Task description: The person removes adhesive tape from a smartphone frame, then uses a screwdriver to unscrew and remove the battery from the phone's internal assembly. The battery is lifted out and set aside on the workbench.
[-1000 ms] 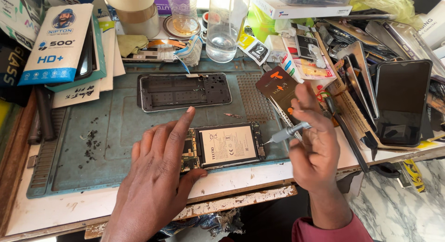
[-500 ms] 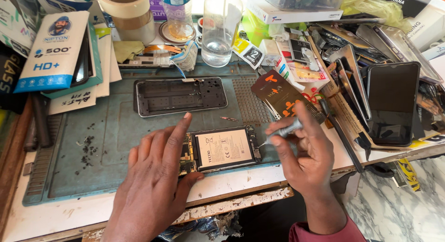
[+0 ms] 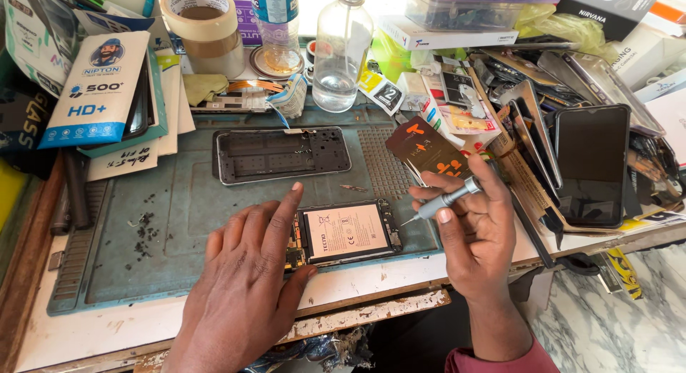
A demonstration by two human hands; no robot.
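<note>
- My left hand (image 3: 246,287) lies flat and spread over the left end of the phone (image 3: 341,234), pinning it to the mat (image 3: 186,209); the fingers are splayed, grasping nothing.
- My right hand (image 3: 475,234) is clenched around a screwdriver (image 3: 443,201), thumb and fingers pinching its grey shaft.
- The screwdriver's tip points left and down, just beside the phone's right edge; I cannot tell whether it touches.
- The phone lies back-open near the mat's front edge, its pale battery facing up and circuit parts showing at both ends.
- A frame (image 3: 282,153), dark and empty, lies flat farther back on the mat, well apart from the phone.
- A small loose metal part (image 3: 352,188) lies between the frame and the phone.
- Dark specks (image 3: 146,230) are scattered on the mat's left part.
- Behind the mat stand a clear bottle (image 3: 343,55) and a tape roll (image 3: 204,23).
- To the right, a black handset (image 3: 592,162) rests on a pile of screens and cards.
</note>
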